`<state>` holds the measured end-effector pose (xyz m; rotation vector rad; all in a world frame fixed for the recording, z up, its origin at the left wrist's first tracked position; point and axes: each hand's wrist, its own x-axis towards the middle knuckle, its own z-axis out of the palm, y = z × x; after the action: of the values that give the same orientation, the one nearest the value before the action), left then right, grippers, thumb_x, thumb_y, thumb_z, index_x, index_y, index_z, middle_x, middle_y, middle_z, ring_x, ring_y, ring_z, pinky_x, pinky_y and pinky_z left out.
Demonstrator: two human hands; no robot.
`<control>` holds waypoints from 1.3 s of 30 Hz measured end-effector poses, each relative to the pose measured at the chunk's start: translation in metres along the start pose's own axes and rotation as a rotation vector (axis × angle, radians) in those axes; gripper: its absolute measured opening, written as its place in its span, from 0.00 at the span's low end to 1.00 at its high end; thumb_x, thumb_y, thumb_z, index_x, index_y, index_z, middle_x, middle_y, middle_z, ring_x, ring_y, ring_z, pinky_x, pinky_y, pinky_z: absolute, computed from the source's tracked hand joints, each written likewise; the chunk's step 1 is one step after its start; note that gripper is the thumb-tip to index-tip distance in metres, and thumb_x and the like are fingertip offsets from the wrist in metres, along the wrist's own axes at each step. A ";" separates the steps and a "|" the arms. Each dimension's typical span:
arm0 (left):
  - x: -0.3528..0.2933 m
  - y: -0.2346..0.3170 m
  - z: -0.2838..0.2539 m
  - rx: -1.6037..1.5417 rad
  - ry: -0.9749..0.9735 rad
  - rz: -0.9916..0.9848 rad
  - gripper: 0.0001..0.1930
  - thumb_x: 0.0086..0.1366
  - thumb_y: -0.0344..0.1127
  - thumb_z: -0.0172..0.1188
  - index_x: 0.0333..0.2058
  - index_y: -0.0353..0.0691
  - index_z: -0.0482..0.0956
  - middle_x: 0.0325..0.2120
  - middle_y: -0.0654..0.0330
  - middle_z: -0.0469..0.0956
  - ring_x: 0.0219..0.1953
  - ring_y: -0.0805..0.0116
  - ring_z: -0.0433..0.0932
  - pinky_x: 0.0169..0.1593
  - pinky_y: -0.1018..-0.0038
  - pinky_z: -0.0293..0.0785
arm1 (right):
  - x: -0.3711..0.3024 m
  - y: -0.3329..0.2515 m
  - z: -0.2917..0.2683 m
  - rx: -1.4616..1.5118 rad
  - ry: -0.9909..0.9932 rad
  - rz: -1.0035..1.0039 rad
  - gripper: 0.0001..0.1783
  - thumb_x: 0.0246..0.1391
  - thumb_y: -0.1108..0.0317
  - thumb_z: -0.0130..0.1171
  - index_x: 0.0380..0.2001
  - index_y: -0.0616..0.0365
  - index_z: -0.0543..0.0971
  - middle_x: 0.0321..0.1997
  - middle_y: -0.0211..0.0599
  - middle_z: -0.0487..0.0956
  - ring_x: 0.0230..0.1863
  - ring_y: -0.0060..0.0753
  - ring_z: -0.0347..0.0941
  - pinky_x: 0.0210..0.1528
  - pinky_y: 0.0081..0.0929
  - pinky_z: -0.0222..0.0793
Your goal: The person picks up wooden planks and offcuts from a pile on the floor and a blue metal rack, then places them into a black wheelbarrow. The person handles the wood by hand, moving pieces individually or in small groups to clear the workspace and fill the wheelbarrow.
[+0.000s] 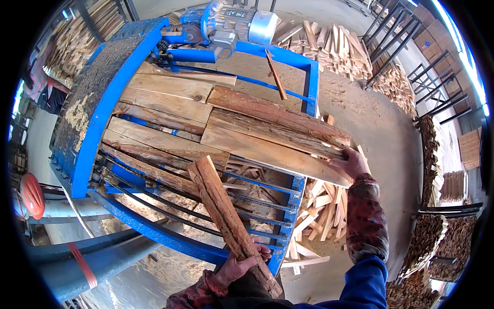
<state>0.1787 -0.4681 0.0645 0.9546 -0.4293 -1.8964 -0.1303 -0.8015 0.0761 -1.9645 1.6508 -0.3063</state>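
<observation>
My left hand (237,266) is closed around the lower part of a bark-covered wooden slab (222,211). The slab slants up and to the left, its far end over the slatted bed of a blue machine frame (170,239). At the right, my right hand (352,164) grips the near end of a pale board (267,155) lying on that bed. Against this board's far side lie more boards with bark edges, one of them a dark bark-faced board (278,116). Further left, several pale planks (164,105) lie side by side, running toward the blue crossbeam (121,98).
An electric motor (231,23) sits on the frame's far side, with a thin strip (276,74) leaning there. Scrap wood (321,211) is heaped beyond the bed's right edge. Large grey pipes (103,262) run at lower left. Stacked wood (334,51) stands behind; another person (45,85) is far left.
</observation>
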 end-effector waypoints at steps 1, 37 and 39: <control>0.001 0.003 0.000 -0.025 -0.001 -0.023 0.28 0.61 0.24 0.52 0.60 0.33 0.55 0.45 0.49 0.74 0.49 0.57 0.75 0.56 0.60 0.71 | -0.005 -0.010 -0.015 -0.082 0.070 -0.001 0.30 0.37 0.49 0.74 0.36 0.63 0.81 0.31 0.46 0.82 0.36 0.37 0.80 0.42 0.32 0.74; -0.065 -0.044 0.022 -0.320 0.256 0.499 0.29 0.57 0.26 0.57 0.58 0.38 0.61 0.45 0.51 0.71 0.48 0.55 0.72 0.54 0.51 0.71 | -0.352 -0.122 0.109 0.025 -0.152 -0.359 0.31 0.39 0.46 0.70 0.40 0.58 0.77 0.32 0.42 0.77 0.33 0.47 0.76 0.30 0.37 0.72; -0.065 -0.032 0.010 -0.353 0.288 0.499 0.28 0.56 0.25 0.54 0.57 0.36 0.62 0.43 0.50 0.71 0.46 0.55 0.73 0.53 0.52 0.72 | -0.336 -0.139 0.102 -0.031 -0.221 -0.440 0.31 0.38 0.46 0.71 0.41 0.56 0.77 0.37 0.43 0.77 0.38 0.47 0.76 0.34 0.37 0.73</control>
<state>0.1690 -0.3971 0.0793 0.7783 -0.1326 -1.3030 -0.0367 -0.4386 0.1254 -2.2826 1.0845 -0.2149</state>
